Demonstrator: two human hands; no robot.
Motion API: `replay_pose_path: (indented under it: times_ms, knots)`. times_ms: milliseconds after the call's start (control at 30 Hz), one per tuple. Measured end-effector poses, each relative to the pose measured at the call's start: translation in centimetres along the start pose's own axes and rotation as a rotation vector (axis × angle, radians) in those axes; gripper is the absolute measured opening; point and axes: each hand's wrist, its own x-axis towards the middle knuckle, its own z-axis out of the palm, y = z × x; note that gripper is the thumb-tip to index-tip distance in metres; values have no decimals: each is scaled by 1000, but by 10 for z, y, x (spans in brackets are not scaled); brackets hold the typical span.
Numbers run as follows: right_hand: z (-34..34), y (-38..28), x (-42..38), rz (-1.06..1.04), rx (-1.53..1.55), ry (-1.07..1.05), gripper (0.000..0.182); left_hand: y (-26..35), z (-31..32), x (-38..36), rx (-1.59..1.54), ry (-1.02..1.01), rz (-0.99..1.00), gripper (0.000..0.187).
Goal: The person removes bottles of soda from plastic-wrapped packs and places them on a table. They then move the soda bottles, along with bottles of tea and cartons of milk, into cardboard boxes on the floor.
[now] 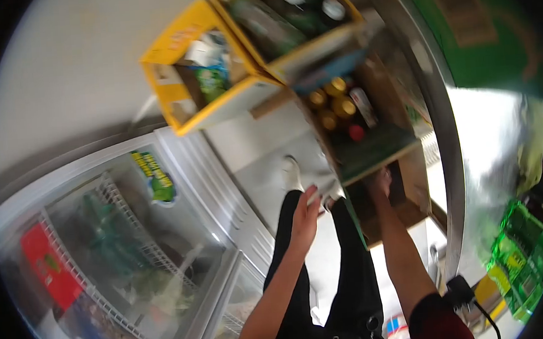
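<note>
My left hand (305, 221) hovers over my legs, its fingers stretched out and holding nothing. To the right, my right hand (381, 184) is closed at the near edge of a dark panel of an open cardboard box (416, 188); its fingertips are partly hidden and blurred. Several gold-topped containers (342, 106) stand in the far part of this box. Beside them are a red-capped item (356, 132) and a slim pale item with dark markings (363, 105).
Left of me is a glass-lidded freezer (224, 220) with wire baskets. Ahead stand a yellow carton (217, 107) with packets and another yellow box (314, 59) of bottles. A metal-edged counter (450, 157) curves along the right, near green-wrapped bottles (517, 265).
</note>
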Motion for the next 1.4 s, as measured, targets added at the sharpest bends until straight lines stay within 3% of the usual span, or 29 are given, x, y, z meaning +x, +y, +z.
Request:
replay_pose_path:
  times_ms: [67, 133, 200, 267, 300, 367, 433, 500, 600, 667, 767, 800, 833, 900, 967, 1033, 1067, 1100, 1167, 1233, 1333, 1367, 1400]
  knots:
    - [-38, -31, -29, 143, 81, 21, 65, 30, -22, -31, -47, 64, 114, 39]
    - [-64, -32, -54, -48, 277, 83, 48, 67, -48, -47, -98, 121, 233, 35]
    - [-127, -66, -102, -51, 691, 130, 24, 113, -70, -51, -99, 189, 354, 33]
    - [-155, -87, -143, -186, 830, 167, 10, 154, -93, -36, -42, 252, 446, 35]
    - [-174, -109, -160, -179, 987, 99, 7, 174, -102, -20, -1, 281, 469, 39]
    - [-228, -180, -180, -369, 887, 68, 8, 212, -114, 32, -54, 265, 602, 40]
    - [-256, -251, -171, -521, 921, 4, 10, 237, -118, 107, -63, 335, 520, 50]
    - [-265, -320, -148, -568, 1002, -39, 13, 250, -118, 170, 416, 504, 291, 59]
    - [-272, -403, -136, -456, 1237, -83, 16, 228, -140, 246, 435, 513, 169, 63]
    - [-270, -427, -137, -361, 1462, -89, 18, 217, -141, 266, 654, 477, -13, 60]
    - [-258, -427, -136, -263, 1347, -178, 19, 191, -153, 269, 657, 368, 19, 61]
    - [-255, -423, -135, -246, 1347, -180, 19, 153, -169, 308, 843, 294, 73, 59]
    - [-253, -420, -131, -246, 1282, -197, 19, 156, -171, 310, 845, 299, 77, 59]
    - [-254, -422, -119, -256, 1221, -204, 20, 161, -165, 305, 872, 365, 412, 57]
    - [-259, -421, -109, -342, 988, -118, 21, 179, -160, 295, 858, 371, 344, 55]
    - [-266, -425, -96, -322, 954, -94, 20, 216, -155, 273, -75, 100, -304, 55]
    - [-271, -428, -86, -350, 896, -62, 20, 227, -150, 267, -392, 92, -436, 45]
    - [-275, -431, -78, -378, 837, -32, 20, 244, -145, 251, -389, 92, -438, 45]
    - [-277, -430, -54, -476, 705, 12, 18, 279, -139, 211, -690, 26, -375, 36]
    - [-275, -437, -38, -558, 573, 49, 17, 292, -143, 182, -765, -15, -364, 40]
    - [-260, -458, -14, -587, -65, -429, 27, 294, -164, 137, -871, -208, -326, 45]
    - [-246, -463, -6, -647, -198, -620, 29, 299, -172, 113, -800, -155, -241, 39]
    - [-240, -476, -3, -577, -272, -716, 28, 304, -181, 88, -724, -106, -155, 33]
